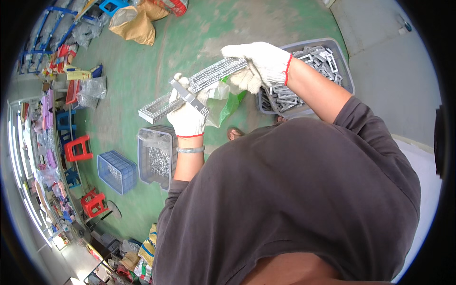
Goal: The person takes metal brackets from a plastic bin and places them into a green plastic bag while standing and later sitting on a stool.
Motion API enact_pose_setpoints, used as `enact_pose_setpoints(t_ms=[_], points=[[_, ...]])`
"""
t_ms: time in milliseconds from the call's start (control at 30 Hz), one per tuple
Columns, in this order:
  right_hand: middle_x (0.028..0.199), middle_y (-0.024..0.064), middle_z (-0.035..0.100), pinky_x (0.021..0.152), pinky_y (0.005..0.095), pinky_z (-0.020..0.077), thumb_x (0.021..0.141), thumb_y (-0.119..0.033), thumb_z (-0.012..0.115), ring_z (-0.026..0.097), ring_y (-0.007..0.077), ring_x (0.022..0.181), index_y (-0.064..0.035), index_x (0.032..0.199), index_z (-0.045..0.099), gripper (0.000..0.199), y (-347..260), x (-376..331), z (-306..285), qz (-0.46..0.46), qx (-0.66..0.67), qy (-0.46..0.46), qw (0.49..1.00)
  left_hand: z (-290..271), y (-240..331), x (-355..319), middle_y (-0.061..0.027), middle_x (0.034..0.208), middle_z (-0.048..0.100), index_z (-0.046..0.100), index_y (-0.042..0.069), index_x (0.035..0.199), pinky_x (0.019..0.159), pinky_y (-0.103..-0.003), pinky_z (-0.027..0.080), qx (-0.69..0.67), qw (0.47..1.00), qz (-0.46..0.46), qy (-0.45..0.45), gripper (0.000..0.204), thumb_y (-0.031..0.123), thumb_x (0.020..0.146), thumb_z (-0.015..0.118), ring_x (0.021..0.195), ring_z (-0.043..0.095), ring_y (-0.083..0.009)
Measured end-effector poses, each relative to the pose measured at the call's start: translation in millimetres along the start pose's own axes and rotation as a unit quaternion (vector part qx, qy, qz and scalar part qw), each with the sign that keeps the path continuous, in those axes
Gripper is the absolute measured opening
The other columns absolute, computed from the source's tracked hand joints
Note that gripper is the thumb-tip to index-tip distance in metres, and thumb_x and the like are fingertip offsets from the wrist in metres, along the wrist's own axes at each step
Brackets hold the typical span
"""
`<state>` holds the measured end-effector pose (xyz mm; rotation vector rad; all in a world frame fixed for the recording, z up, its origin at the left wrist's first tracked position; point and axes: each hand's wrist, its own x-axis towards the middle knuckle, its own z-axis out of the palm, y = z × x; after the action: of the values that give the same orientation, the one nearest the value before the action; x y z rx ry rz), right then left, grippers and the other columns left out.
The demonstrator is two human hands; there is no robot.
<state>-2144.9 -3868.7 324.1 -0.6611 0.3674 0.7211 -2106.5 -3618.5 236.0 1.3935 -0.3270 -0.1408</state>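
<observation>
Both my hands wear white knit gloves with red cuffs. My left hand is closed round a silver rectangular frame piece, and a narrow plain grey bar lies across it between thumb and fingers. My right hand grips the far right end of a long bundle of silver, ridged metal pieces. The bundle's left end meets the left glove's fingers. Below and between the hands hangs a green and clear plastic bag; what holds it is hidden.
To the right stands a grey bin heaped with silver frames. Lower left are another grey bin with small silver parts and a blue crate. Red stools and loaded shelves line the left. Brown sacks lie at the back.
</observation>
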Motion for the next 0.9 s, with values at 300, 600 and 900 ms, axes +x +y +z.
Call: enact_pose_setpoints(t_ms=[300,600,900], points=[[0.068,0.0106,0.054,0.043,0.0281,0.0391,0.095,-0.033,0.063,0.048,0.0162,0.050,-0.0014,0.085,0.059,0.033,41,61,-42,-0.077,-0.070,0.138,0.985,-73,-19,-19,-0.0093,0.099,0.062,0.057,0.006,0.109,0.096,-0.056,0.046,-0.507,0.785,-0.295,0.201,0.015,0.014,0.097,0.052,0.097,0.058,-0.0266],[0.104,0.0209,0.064,0.066,0.0439,0.0564,0.089,-0.031,0.066,0.068,0.0345,0.081,0.0010,0.111,0.062,0.039,205,243,-134,0.064,-0.209,0.315,0.924,-163,-140,-93,-0.0128,0.099,0.062,0.058,0.003,0.107,0.090,-0.056,0.050,-0.310,0.742,-0.475,0.358,0.020,0.007,0.093,0.045,0.081,0.058,-0.0280],[0.119,0.0213,0.063,0.089,0.0467,0.0495,0.093,-0.032,0.050,0.063,0.0401,0.104,-0.0119,0.141,0.045,0.052,209,315,-190,0.054,-0.678,0.334,0.652,-140,-222,-43,-0.0156,0.079,0.065,0.066,0.007,0.075,0.068,-0.043,0.051,0.540,0.792,-0.218,-0.182,0.018,0.022,0.074,0.077,0.073,0.061,-0.0375]])
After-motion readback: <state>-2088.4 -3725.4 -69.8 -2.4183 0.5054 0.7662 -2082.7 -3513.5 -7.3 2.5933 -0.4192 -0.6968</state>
